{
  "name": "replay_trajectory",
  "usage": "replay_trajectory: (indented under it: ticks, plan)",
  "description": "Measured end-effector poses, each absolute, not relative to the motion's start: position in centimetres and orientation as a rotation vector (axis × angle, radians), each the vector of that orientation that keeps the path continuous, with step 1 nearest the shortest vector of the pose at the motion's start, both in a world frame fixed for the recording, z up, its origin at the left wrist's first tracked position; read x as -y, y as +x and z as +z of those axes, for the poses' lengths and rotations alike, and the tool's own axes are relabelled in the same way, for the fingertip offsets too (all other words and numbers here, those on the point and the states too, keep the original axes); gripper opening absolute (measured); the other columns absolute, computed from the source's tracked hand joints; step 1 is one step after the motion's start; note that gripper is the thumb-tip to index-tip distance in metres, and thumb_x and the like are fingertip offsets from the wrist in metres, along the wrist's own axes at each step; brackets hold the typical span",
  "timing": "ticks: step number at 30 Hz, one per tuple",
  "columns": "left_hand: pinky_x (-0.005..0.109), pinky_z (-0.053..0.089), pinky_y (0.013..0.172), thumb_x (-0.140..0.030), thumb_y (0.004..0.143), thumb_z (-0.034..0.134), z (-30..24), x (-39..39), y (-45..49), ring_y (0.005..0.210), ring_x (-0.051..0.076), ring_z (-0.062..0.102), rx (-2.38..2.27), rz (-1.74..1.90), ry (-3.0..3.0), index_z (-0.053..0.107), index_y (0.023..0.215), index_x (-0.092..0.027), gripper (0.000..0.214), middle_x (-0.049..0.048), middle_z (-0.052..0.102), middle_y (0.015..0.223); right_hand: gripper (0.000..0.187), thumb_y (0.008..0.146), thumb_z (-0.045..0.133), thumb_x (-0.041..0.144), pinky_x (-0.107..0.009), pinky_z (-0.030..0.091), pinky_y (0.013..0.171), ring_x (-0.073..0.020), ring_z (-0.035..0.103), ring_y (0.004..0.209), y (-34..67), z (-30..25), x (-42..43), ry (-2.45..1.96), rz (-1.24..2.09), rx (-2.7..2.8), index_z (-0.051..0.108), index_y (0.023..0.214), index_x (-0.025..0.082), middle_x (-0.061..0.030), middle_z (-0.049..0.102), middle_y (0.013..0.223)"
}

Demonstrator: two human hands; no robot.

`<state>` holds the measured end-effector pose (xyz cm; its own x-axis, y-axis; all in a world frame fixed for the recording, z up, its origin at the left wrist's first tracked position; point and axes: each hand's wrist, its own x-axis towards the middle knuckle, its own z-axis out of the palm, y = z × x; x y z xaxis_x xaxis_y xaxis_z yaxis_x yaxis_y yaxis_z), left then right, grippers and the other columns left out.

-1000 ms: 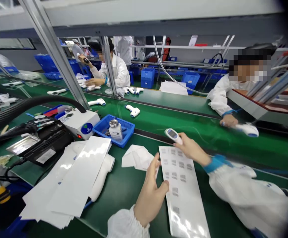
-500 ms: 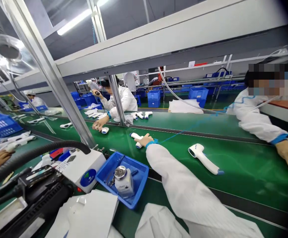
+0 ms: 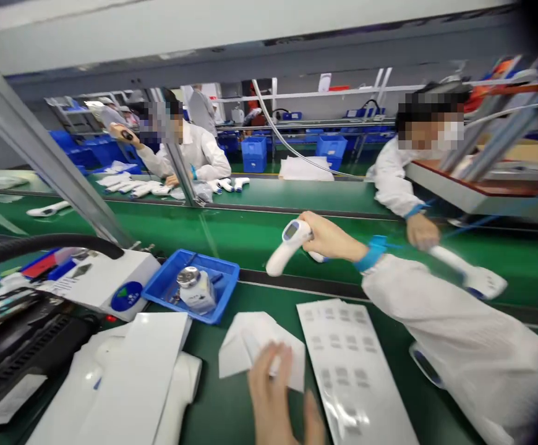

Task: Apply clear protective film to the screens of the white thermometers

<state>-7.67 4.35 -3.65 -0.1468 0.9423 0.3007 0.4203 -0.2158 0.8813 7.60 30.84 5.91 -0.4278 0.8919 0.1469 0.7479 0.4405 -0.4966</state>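
My right hand (image 3: 329, 238) is shut on a white handheld infrared thermometer (image 3: 290, 247), raised above the green belt with its display facing up. Below, my left hand (image 3: 273, 392) is blurred and overlaps the lower edge of a crumpled white cloth (image 3: 260, 349), so I cannot tell whether it grips the cloth. To the right of that hand, a sheet of grey printed labels (image 3: 352, 371) lies on the bench. A white device with a blue end (image 3: 424, 364) sits partly hidden under my right sleeve.
A blue tray (image 3: 190, 309) holds a metal-capped bottle. A white machine (image 3: 120, 290), black hose and stacked white sheets (image 3: 130, 383) stand to the left. Across the belt, a co-worker's hand (image 3: 422, 232) reaches a thermometer. Metal uprights and blue crates stand beyond.
My right arm has drawn back from the far belt, now holding the thermometer up. My view has tilted down, bringing the cloth and label sheet in. My left hand has come into view.
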Motion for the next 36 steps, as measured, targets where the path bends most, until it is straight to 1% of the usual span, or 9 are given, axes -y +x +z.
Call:
replay_trajectory:
  ticks: [3, 6, 8, 10, 15, 18, 21, 25, 36]
  plan:
    - [0.058, 0.03, 0.109, -0.032, 0.087, 0.059, -0.5, -5.0, -6.6, 0.136, 0.036, 0.036, -1.423, 1.268, 1.302, 0.024, 0.149, -0.03, 0.071, 0.0136, 0.039, 0.146, 0.031, 0.068, 0.065, 0.008, -0.025, 0.047, 0.071, -0.0162, 0.06, 0.082, 12.2, 7.3, -21.8, -0.969, 1.01, 2.54, 0.057, 0.095, 0.018, 0.0006, 0.062, 0.091]
    - [0.042, 0.056, 0.074, -0.039, 0.08, 0.067, 1.2, -5.2, -4.9, 0.08, 0.026, 0.067, -0.852, 0.865, 0.961, -0.004, 0.153, -0.024, 0.103, 0.0075, 0.067, 0.088, 0.028, 0.076, 0.064, 0.015, -0.027, 0.05, 0.079, -0.0171, 0.06, 0.091, 13.5, 6.4, -13.7, -0.911, 1.142, 2.468, 0.056, 0.102, 0.02, -0.0015, 0.061, 0.099]
    - [0.028, 0.05, 0.048, -0.037, 0.082, 0.065, 1.3, -4.5, -3.7, 0.045, 0.014, 0.053, -0.783, 0.784, 0.778, -0.009, 0.152, -0.024, 0.103, -0.0041, 0.057, 0.059, 0.035, 0.083, 0.061, 0.021, -0.033, 0.049, 0.092, -0.0206, 0.057, 0.107, 13.9, 4.3, -9.7, -1.148, 0.979, 2.327, 0.052, 0.116, 0.021, -0.0062, 0.059, 0.114]
    - [0.022, 0.044, 0.041, -0.034, 0.084, 0.064, 0.9, -3.5, -2.8, 0.038, 0.008, 0.041, -0.934, 0.914, 0.674, -0.003, 0.152, -0.03, 0.096, -0.0062, 0.055, 0.061, 0.046, 0.089, 0.057, 0.032, -0.041, 0.044, 0.104, -0.0252, 0.047, 0.125, 14.3, 1.4, -6.9, -1.4, 0.784, 2.194, 0.044, 0.131, 0.02, -0.0123, 0.052, 0.132]
    - [0.019, 0.046, 0.047, -0.034, 0.083, 0.067, -0.4, -2.3, -3.1, 0.051, 0.009, 0.051, -1.219, 1.161, 0.579, 0.016, 0.149, -0.041, 0.084, -0.0043, 0.056, 0.076, 0.074, 0.09, 0.051, 0.054, -0.054, 0.022, 0.118, -0.0327, 0.02, 0.146, 15.0, -4.1, -3.4, -1.378, 0.612, 2.484, 0.028, 0.15, 0.017, -0.012, 0.025, 0.159]
    - [0.025, 0.054, 0.072, -0.033, 0.08, 0.07, -1.0, -3.2, -3.9, 0.086, 0.016, 0.064, -1.329, 1.238, 0.627, 0.028, 0.145, -0.039, 0.078, 0.0006, 0.06, 0.094, 0.069, 0.093, 0.046, 0.053, -0.052, 0.017, 0.121, -0.0292, 0.017, 0.147, 14.7, -4.6, -3.2, -1.155, 0.665, 2.648, 0.028, 0.151, 0.021, -0.0059, 0.025, 0.159]
    - [0.029, 0.05, 0.09, -0.032, 0.082, 0.067, -1.7, -4.8, -4.1, 0.113, 0.021, 0.058, -1.381, 1.311, 0.664, 0.028, 0.145, -0.036, 0.074, 0.0051, 0.058, 0.116, 0.069, 0.092, 0.048, 0.051, -0.051, 0.018, 0.121, -0.0285, 0.019, 0.147, 14.8, -4.6, -3.7, -1.223, 0.661, 2.518, 0.029, 0.151, 0.022, -0.0067, 0.027, 0.159]
    - [0.034, 0.051, 0.091, -0.026, 0.089, 0.056, -2.6, -6.2, -3.1, 0.111, 0.022, 0.06, -1.319, 1.24, 0.823, 0.018, 0.148, -0.032, 0.07, 0.0074, 0.059, 0.116, 0.077, 0.093, 0.043, 0.052, -0.055, 0.026, 0.117, -0.032, 0.019, 0.146, 15.3, -5.7, -4.5, -1.69, 0.732, 1.981, 0.014, 0.154, 0.015, -0.017, 0.023, 0.158]
    - [0.032, 0.052, 0.086, -0.024, 0.088, 0.053, -2.4, -6.4, -1.8, 0.105, 0.02, 0.061, -1.269, 1.148, 0.924, 0.02, 0.148, -0.031, 0.069, 0.0086, 0.055, 0.123, 0.073, 0.093, 0.044, 0.046, -0.055, 0.027, 0.116, -0.0304, 0.016, 0.147, 14.0, -6.4, -3.6, -1.716, 0.887, 1.667, 0.013, 0.153, 0.017, -0.015, 0.016, 0.16]
